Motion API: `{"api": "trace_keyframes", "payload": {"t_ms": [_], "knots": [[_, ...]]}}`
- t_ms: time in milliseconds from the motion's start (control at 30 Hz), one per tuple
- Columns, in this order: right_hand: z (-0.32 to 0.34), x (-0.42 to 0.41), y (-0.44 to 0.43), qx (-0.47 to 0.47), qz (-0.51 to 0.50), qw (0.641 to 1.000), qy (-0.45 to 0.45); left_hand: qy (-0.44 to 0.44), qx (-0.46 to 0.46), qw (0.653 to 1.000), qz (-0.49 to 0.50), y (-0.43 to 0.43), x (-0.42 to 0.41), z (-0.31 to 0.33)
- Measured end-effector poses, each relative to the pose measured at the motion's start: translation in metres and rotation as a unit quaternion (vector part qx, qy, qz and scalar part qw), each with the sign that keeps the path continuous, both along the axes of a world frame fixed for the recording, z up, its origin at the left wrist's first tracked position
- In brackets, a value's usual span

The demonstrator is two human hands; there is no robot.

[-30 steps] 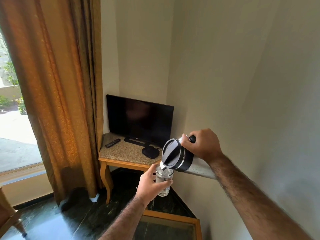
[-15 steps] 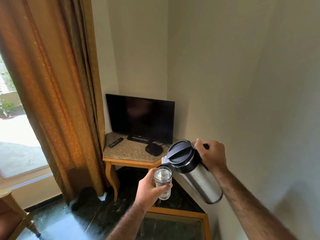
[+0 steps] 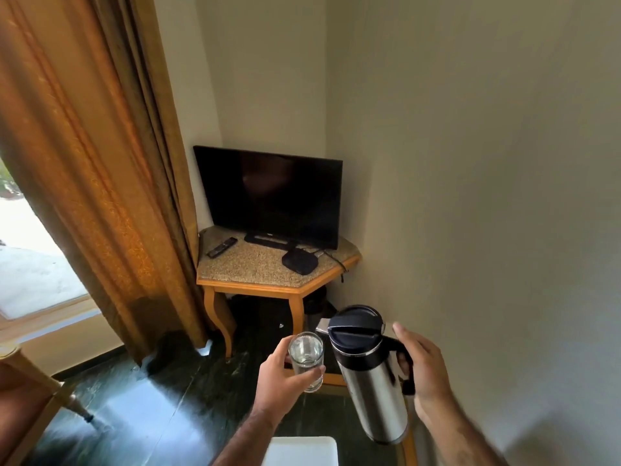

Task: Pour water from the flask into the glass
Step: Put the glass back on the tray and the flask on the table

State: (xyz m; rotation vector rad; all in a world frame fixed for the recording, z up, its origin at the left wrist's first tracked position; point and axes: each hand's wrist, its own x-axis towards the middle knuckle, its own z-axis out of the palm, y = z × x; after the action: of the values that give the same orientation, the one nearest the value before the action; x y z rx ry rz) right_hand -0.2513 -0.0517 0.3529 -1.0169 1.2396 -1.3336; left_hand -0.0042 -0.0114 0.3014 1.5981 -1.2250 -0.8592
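Right hand (image 3: 424, 368) grips the handle of the almost upright steel flask with black lid (image 3: 369, 375); left hand (image 3: 280, 381), fingers wrapped, holds the clear glass (image 3: 306, 361) just beside it.

The flask (image 3: 373, 388) has a brushed silver steel body with a black lid, collar and handle. The glass (image 3: 306, 359) is clear and colourless. The curtain (image 3: 90, 169) is golden-brown with a faint woven pattern. The television (image 3: 268, 196) is black, as are the remote (image 3: 221, 247) and the set-top box (image 3: 299, 261). The surface (image 3: 255, 264) is speckled beige stone framed in honey-coloured wood. The floor (image 3: 161, 408) is dark green with pale veining.
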Motion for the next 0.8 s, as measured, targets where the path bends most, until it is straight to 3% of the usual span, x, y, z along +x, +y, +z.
{"api": "trace_keyframes", "payload": {"t_ms": [367, 800], "knots": [[-0.113, 0.000, 0.013, 0.042, 0.045, 0.995, -0.077, -0.050, 0.087, 0.995, -0.012, -0.012, 0.003, -0.103], [-0.266, 0.004, 0.042, 0.101, -0.013, 0.982, -0.156, -0.110, 0.186, 0.975, -0.039, 0.009, 0.002, -0.250]]}}
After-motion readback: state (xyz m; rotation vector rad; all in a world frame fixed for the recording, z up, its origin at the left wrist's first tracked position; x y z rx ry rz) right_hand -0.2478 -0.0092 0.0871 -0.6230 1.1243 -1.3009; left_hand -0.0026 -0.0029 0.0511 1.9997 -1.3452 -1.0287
